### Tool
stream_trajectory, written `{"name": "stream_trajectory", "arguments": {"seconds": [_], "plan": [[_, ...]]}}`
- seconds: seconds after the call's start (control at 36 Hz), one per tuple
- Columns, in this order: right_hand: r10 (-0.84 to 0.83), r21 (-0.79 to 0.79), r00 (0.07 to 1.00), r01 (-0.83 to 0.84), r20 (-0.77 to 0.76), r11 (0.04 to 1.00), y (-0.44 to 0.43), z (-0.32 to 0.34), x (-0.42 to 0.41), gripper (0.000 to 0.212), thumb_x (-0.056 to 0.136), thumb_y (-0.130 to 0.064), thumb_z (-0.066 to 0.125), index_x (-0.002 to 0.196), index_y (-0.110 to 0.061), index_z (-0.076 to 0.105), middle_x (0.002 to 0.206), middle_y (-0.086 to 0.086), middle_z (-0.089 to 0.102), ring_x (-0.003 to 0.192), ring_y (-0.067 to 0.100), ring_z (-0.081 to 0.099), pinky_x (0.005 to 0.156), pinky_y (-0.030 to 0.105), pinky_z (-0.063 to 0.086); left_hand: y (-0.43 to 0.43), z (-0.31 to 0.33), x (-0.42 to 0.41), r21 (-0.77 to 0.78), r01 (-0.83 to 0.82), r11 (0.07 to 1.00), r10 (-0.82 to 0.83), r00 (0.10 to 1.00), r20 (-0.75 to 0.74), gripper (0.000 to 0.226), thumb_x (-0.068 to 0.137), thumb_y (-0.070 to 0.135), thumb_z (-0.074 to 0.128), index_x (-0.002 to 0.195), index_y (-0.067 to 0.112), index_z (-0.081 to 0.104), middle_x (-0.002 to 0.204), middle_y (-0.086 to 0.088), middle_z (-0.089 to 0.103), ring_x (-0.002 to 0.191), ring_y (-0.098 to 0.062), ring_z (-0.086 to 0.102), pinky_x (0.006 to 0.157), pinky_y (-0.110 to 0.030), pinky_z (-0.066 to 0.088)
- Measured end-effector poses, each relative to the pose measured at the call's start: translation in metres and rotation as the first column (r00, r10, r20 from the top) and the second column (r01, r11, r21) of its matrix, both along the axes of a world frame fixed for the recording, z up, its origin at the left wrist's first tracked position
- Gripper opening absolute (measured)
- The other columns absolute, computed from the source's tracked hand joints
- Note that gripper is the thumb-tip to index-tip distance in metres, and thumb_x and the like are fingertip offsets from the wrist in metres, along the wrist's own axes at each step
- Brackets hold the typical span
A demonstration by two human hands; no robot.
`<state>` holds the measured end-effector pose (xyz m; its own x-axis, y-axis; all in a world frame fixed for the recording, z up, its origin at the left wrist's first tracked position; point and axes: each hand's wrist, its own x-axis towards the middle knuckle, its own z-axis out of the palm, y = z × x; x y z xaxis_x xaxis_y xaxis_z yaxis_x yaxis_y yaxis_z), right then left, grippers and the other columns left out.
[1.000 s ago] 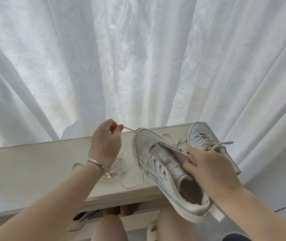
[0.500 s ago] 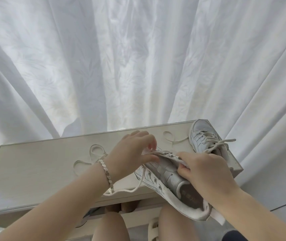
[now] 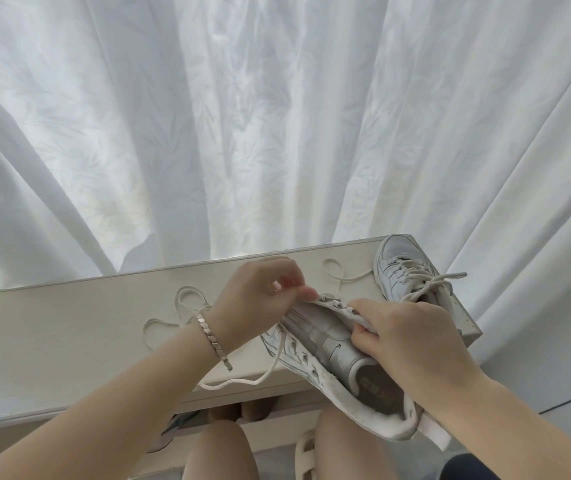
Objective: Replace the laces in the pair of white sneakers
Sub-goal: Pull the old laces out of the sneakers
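Over the near edge of the desk (image 3: 69, 334), threading a sneaker (image 3: 325, 344)
My left fingers (image 3: 306, 292) pinch the lace (image 3: 256, 377) at the eyelet row and my right fingers (image 3: 363, 308) curl round the flap. The toe points away and left, the heel toward me, so the long axis is diagonal. I judge the lacing midway: next, feed an eyelet and draw the slack

A white curtain (image 3: 277, 116) with a faint tone-on-tone leaf pattern fills the upper frame. Below it, a pale beige, lightly wood-grained table (image 3: 69, 341), a white sneaker (image 3: 398, 268) at right and a loose cream lace (image 3: 187, 299) at centre left. The held sneaker (image 3: 298, 362), lower right, is white with a silver-grey tongue and a cream trailing lace (image 3: 242, 381). At centre, a silver bracelet (image 3: 212, 336); pink nails on the fingers (image 3: 310, 292).
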<state>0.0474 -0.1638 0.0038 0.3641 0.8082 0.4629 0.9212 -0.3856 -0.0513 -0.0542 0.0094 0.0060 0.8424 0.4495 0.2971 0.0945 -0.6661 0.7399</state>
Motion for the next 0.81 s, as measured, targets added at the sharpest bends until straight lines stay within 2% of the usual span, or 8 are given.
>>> {"name": "stream_trajectory", "arguments": {"seconds": [0.08, 0.17, 0.25, 0.44, 0.53, 0.58, 0.64, 0.81], "plan": [[-0.014, -0.042, 1.0, 0.015, 0.013, 0.999, 0.0, 0.002, 0.0, 0.018, 0.068, -0.024, 0.048, 0.05, -0.02, 0.05, 0.034, 0.0, 0.039, 0.041, 0.018, 0.017, 0.037, 0.02, 0.017, -0.005, -0.003, 0.007, -0.114, -0.089, 0.989, 0.083, 0.995, -0.053, 0.022, 0.073, 0.021, 0.079, 0.06, 0.019, 0.061, 0.06, 0.005, 0.061, 0.053, 0.0, 0.048, 0.059, -0.022, 0.042], [-0.038, -0.102, 0.999, 0.036, -0.021, 0.994, 0.0, 0.006, -0.002, 0.015, 0.059, -0.021, 0.06, 0.05, -0.02, 0.048, 0.033, 0.001, 0.034, 0.041, 0.02, 0.016, 0.037, 0.02, 0.013, -0.008, -0.005, 0.014, -0.17, -0.13, 0.977, 0.116, 0.989, -0.088, 0.022, 0.072, 0.021, 0.079, 0.06, 0.017, 0.06, 0.059, 0.002, 0.06, 0.057, -0.007, 0.05, 0.061, -0.027, 0.043], [-0.051, -0.138, 0.995, 0.038, -0.09, 0.99, -0.002, 0.01, -0.002, 0.024, 0.057, -0.021, 0.06, 0.053, -0.022, 0.036, 0.041, -0.002, 0.016, 0.04, 0.021, 0.016, 0.041, 0.015, 0.002, -0.013, -0.004, 0.02, -0.222, -0.148, 0.964, 0.128, 0.986, -0.103, 0.023, 0.072, 0.02, 0.078, 0.063, 0.011, 0.06, 0.059, -0.002, 0.06, 0.058, -0.012, 0.051, 0.062, -0.033, 0.046], [-0.084, -0.177, 0.987, 0.059, -0.134, 0.982, -0.006, 0.014, 0.003, 0.022, 0.069, -0.025, 0.052, 0.058, -0.023, 0.034, 0.044, -0.003, 0.012, 0.042, 0.022, 0.02, 0.046, 0.013, 0.0, -0.019, -0.007, 0.034, -0.337, -0.212, 0.917, 0.184, 0.977, -0.111, 0.026, 0.071, 0.018, 0.079, 0.056, 0.016, 0.057, 0.054, 0.002, 0.06, 0.058, -0.018, 0.053, 0.065, -0.039, 0.049], [-0.11, -0.217, 0.981, 0.074, -0.158, 0.973, -0.005, 0.005, 0.007, 0.018, 0.09, -0.028, 0.048, 0.074, -0.022, 0.04, 0.053, -0.002, 0.032, 0.062, 0.024, 0.038, 0.046, 0.016, 0.012, -0.019, -0.007, 0.04, -0.364, -0.218, 0.905, 0.188, 0.975, -0.115, 0.028, 0.07, 0.017, 0.08, 0.054, 0.017, 0.057, 0.054, 0.002, 0.059, 0.056, -0.017, 0.052, 0.062, -0.036, 0.047], [-0.11, -0.216, 0.978, 0.071, -0.178, 0.974, -0.007, 0.004, 0.006, 0.017, 0.091, -0.031, 0.046, 0.077, -0.022, 0.042, 0.061, -0.001, 0.042, 0.066, 0.024, 0.04, 0.047, 0.017, 0.015, -0.019, -0.008, 0.042, -0.374, -0.218, 0.902, 0.19, 0.976, -0.109, 0.028, 0.069, 0.015, 0.08, 0.053, 0.017, 0.057, 0.056, -0.002, 0.061, 0.057, -0.017, 0.053, 0.062, -0.036, 0.048], [-0.138, -0.189, 0.972, 0.101, -0.191, 0.977, -0.005, 0.006, 0.004, 0.02, 0.088, -0.027, 0.053, 0.072, -0.022, 0.043, 0.057, 0.0, 0.042, 0.06, 0.026, 0.038, 0.045, 0.017, 0.012, -0.018, -0.009, 0.043, -0.381, -0.216, 0.899, 0.19, 0.976, -0.106, 0.028, 0.068, 0.014, 0.081, 0.052, 0.017, 0.058, 0.061, -0.009, 0.065, 0.057, -0.019, 0.054, 0.065, -0.039, 0.051], [-0.145, -0.212, 0.969, 0.101, -0.202, 0.972, -0.002, 0.004, 0.001, 0.018, 0.092, -0.03, 0.046, 0.077, -0.023, 0.04, 0.06, 0.004, 0.047, 0.066, 0.025, 0.037, 0.044, 0.02, 0.015, -0.015, -0.016, 0.045, -0.363, -0.25, 0.897, 0.216, 0.967, -0.133, 0.03, 0.066, 0.013, 0.082, 0.048, 0.019, 0.059, 0.052, -0.001, 0.06, 0.055, -0.019, 0.054, 0.064, -0.04, 0.052]]}}
